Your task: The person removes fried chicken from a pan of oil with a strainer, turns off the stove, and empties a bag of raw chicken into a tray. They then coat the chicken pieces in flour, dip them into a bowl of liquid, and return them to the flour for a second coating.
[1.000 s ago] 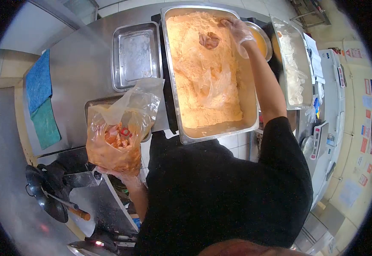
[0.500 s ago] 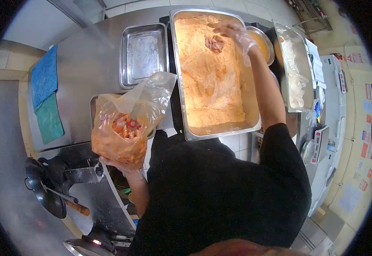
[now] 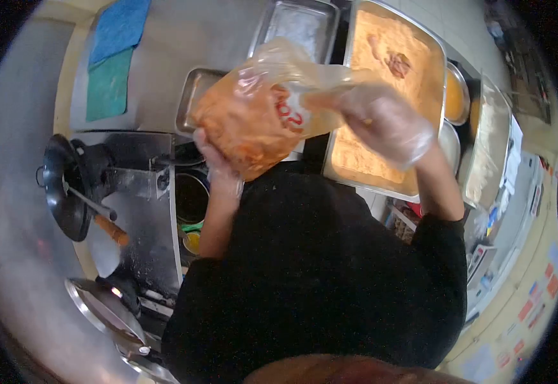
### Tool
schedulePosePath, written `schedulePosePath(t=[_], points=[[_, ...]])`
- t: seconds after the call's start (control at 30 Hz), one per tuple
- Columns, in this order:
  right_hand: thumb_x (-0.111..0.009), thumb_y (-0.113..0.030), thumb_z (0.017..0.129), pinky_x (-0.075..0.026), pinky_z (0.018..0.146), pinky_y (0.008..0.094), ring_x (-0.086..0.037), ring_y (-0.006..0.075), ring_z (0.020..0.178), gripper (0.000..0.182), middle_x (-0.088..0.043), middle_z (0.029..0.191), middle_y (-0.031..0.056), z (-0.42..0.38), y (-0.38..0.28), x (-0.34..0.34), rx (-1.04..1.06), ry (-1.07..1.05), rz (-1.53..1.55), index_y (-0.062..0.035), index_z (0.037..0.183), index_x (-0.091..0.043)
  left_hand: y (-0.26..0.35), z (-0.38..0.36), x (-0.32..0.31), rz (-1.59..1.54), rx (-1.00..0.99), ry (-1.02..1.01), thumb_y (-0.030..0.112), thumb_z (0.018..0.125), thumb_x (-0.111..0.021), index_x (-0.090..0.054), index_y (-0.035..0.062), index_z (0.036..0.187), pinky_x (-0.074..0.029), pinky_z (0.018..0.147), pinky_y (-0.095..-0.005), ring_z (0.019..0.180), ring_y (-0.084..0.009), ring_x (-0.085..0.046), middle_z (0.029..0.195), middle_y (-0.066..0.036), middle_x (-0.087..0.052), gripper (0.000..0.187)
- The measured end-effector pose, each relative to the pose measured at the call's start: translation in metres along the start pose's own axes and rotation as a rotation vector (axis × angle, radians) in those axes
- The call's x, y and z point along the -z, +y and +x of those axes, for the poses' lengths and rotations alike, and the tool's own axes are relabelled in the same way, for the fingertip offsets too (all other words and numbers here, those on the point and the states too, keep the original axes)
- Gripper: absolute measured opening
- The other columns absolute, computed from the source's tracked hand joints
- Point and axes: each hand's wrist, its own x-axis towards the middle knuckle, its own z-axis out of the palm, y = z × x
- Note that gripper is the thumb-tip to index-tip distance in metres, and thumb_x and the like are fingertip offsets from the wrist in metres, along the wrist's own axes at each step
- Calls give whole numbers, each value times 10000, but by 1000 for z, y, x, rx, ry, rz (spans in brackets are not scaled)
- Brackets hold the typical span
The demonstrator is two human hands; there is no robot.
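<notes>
A clear plastic bag [image 3: 240,121] of orange-coated raw meat, with red writing on its side, is tilted in front of me. My left hand [image 3: 218,157], in a clear glove, grips the bag from below and its left side. My right hand [image 3: 384,121], gloved too and blurred by motion, is closed on the bag's gathered open end over the edge of a deep steel tray [image 3: 375,185]. Orange-tinted flour [image 3: 362,157] fills that tray. One piece of meat [image 3: 397,64] lies on the flour near the far end.
Two smaller steel trays [image 3: 189,96] are on the left counter, one partly behind the bag. Blue and green cloths [image 3: 109,89] lie further left. A bowl of orange liquid [image 3: 455,96] and a tray of white flour [image 3: 484,153] stand right. A wok [image 3: 67,192] sits lower left.
My right hand has left the flour by the meat piece and come back to the bag's open end. The bag is raised and tilted toward the right. The whole view has shifted.
</notes>
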Motion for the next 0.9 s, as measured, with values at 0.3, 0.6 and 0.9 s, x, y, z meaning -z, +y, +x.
schedulePosePath(t=[0.3, 0.6, 0.9], points=[[-651, -90, 882, -504, 887, 427, -640, 361, 972, 410, -645, 1090, 212, 39, -9, -61, -473, -83, 111, -14, 1274, -556, 3, 10, -11, 24, -39, -115, 731, 791, -580, -360, 96, 1485, -445, 1087, -519, 1312, -351, -491, 1465, -162, -450, 967], [-607, -101, 910, -510, 737, 417, -659, 330, 852, 273, -650, 957, 191, 48, -2, -79, -520, -32, 209, 3, 1161, -592, 15, 9, -19, -101, 14, -111, 631, 772, -688, -372, 66, 1472, -465, 1066, -513, 1281, -355, -516, 1434, -163, -473, 954], [-562, -130, 910, -529, 787, 460, -647, 387, 898, 230, -669, 990, 201, 37, 3, -69, -442, 87, 197, -58, 1102, -667, 10, 6, -30, 53, 19, 35, 684, 927, -388, -388, 132, 1494, -393, 1109, -529, 1344, -340, -436, 1484, -104, -442, 791]])
